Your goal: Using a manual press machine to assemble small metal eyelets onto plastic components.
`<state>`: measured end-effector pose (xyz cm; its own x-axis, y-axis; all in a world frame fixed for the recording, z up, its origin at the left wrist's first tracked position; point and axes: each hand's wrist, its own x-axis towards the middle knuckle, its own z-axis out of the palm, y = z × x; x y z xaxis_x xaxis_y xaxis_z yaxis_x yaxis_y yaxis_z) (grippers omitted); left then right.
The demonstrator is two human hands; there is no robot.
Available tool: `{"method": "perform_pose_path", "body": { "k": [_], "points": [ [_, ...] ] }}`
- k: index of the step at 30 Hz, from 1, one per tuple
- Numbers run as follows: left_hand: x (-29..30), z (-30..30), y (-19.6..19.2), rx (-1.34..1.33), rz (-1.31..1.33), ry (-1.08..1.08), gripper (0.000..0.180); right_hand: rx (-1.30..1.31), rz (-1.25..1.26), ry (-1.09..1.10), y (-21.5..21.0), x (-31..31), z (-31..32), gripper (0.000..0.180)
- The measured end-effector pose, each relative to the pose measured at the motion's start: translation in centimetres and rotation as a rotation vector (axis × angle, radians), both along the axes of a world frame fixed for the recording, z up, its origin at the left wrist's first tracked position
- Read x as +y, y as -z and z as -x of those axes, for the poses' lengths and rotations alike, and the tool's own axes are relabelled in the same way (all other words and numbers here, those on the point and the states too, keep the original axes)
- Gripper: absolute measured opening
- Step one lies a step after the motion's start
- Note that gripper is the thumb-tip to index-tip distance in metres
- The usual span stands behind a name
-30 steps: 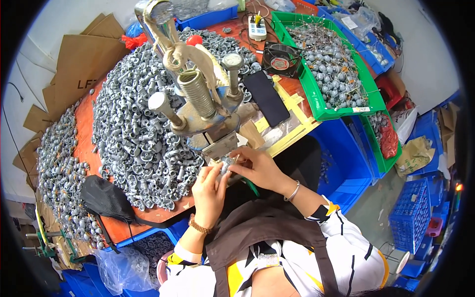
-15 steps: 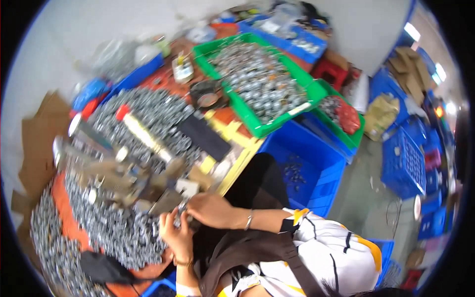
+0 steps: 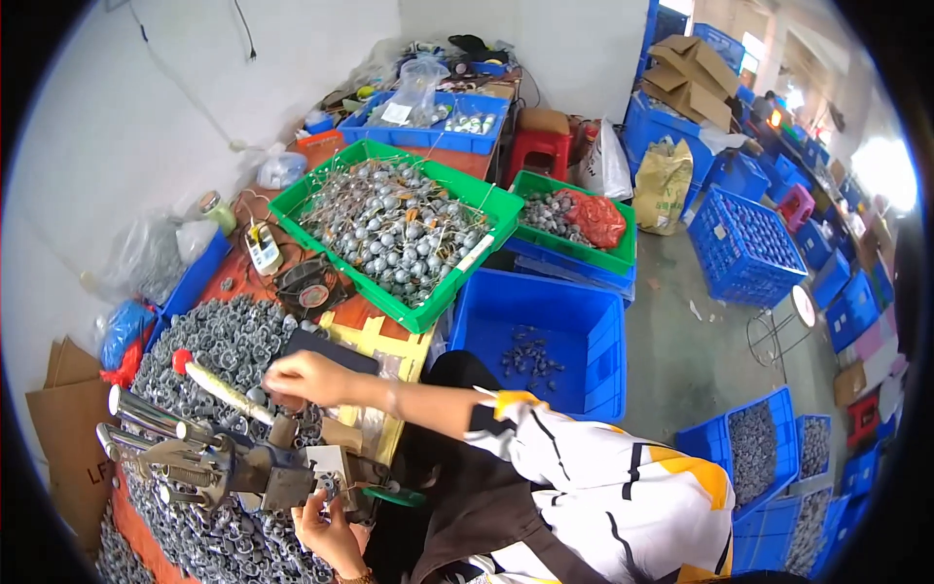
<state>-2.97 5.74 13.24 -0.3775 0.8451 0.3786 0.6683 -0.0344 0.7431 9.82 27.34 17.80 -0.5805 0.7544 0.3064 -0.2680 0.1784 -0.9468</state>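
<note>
A metal hand press (image 3: pixel 248 467) stands among heaped small grey parts. Its yellow-wrapped lever (image 3: pixel 229 391) ends in a red ball knob (image 3: pixel 182 361). At the front of the press, beside a white block, my left hand (image 3: pixel 331 535) pinches a small grey part (image 3: pixel 332 485) between thumb and fingers. My right hand (image 3: pixel 313 379) reaches across, over the heap (image 3: pixel 219 341) and just beyond the lever. Its fingers are bent downward and together; whatever is in them is hidden. A green-handled tool (image 3: pixel 394 495) lies by the press.
A green tray (image 3: pixel 428 316) of grey balls stands on the red-orange table. Right of the table is a blue bin (image 3: pixel 608 341) with some dark parts. A small fan (image 3: pixel 311 292) and a white power strip (image 3: pixel 263 249) sit behind the heap. Blue crates (image 3: pixel 744 253) stand on the floor.
My right hand has left the front of the press and moved up over the heap. My left hand stays at the press front. The view has shifted, and the green-handled tool now shows.
</note>
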Motion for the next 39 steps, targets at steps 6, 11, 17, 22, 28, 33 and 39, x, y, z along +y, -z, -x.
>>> {"method": "perform_pose_path", "body": {
  "k": [6,11,17,22,28,33,39],
  "points": [
    [0.9,-1.2,-1.3,-0.028,0.046,0.018,0.018,-0.096,-0.7,0.054,-6.6,7.5,6.5,0.02],
    [0.5,-1.0,-1.1,0.124,0.059,-0.113,0.021,0.157,-0.228,-0.1,-15.5,-2.3,1.5,0.034],
    [0.2,-0.5,-1.6,0.086,0.105,-0.108,0.02,0.188,-0.765,0.003,-3.5,-12.8,-9.3,0.022],
    [-0.1,-0.7,-1.0,0.04,0.096,-0.015,0.029,0.133,-0.897,0.021,-6.2,-11.5,-10.0,0.027],
    [-2.6,-0.2,-1.2,0.238,0.16,-0.047,0.029,0.156,-0.402,0.463,-7.1,-8.8,-5.3,0.017],
    [-3.1,-0.5,-1.6,0.182,0.242,0.0,0.024,-0.547,-0.283,0.059,3.3,-12.2,-5.4,0.037],
    [-2.7,-1.3,-2.6,0.165,0.236,0.143,0.013,-0.338,-0.18,0.03,5.8,-12.3,-5.2,0.022]
  ]
}}
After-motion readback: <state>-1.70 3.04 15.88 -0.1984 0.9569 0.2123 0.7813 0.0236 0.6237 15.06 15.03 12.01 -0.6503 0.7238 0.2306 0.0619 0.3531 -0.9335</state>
